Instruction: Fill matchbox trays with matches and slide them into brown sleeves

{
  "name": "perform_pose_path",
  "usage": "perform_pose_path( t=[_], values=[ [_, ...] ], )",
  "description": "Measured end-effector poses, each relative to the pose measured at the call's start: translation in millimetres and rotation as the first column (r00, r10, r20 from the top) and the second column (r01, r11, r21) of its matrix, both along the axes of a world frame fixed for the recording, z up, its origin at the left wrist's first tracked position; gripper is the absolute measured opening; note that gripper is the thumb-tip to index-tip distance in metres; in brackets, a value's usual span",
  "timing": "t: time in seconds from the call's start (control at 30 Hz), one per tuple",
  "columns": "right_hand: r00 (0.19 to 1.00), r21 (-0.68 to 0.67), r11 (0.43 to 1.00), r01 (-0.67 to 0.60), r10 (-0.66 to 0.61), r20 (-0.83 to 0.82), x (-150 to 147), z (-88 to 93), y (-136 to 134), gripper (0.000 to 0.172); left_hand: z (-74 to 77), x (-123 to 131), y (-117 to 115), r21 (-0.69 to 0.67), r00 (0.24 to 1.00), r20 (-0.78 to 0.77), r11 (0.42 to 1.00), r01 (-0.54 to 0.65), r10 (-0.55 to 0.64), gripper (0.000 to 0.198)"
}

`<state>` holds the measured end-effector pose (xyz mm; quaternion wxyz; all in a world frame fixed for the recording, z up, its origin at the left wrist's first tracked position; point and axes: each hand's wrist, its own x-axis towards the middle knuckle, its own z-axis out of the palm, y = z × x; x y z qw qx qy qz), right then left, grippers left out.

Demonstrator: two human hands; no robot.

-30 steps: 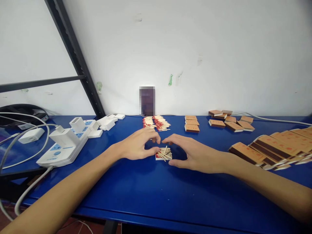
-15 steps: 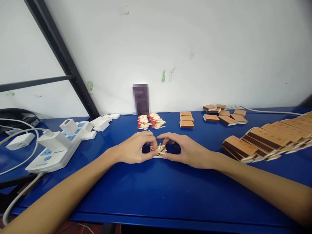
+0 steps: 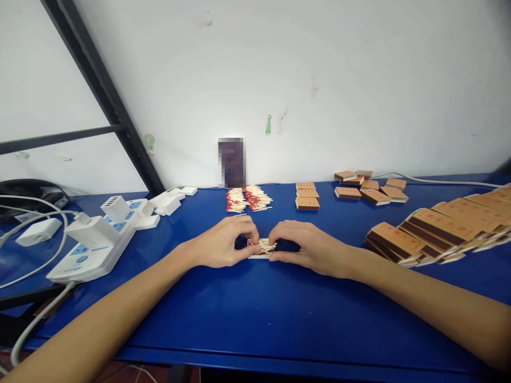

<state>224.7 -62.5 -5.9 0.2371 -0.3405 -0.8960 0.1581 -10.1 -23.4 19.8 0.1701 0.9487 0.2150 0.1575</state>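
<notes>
A small white matchbox tray (image 3: 260,250) heaped with loose matches lies on the blue table (image 3: 255,314), between my two hands. My left hand (image 3: 223,242) holds its left end, fingertips pinched on the matches. Its right end is under the curled fingers of my right hand (image 3: 305,246), which press the sticks down. A pile of red-tipped matches (image 3: 247,198) lies just beyond, by the wall.
A stack of brown matchboxes (image 3: 307,196) and a loose group (image 3: 371,187) lie at the back right. Fanned rows of matchbox sleeves (image 3: 439,229) fill the right side. A white power strip (image 3: 93,242) with plugs and cables sits left, below a black metal frame (image 3: 104,101).
Both hands have closed in from the sides onto the tray of matches; the fingers now cover its ends. The view has shifted slightly.
</notes>
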Motion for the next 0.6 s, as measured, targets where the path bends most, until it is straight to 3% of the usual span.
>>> perform_pose_path(
  t=[0.6],
  values=[
    [0.993, 0.018, 1.000, -0.007, 0.005, 0.119, 2.0, 7.2, -7.1, 0.016, 2.8, 0.2, -2.7, 0.104, 0.997, -0.061, 0.994, -0.041, 0.047, 0.011]
  ],
)
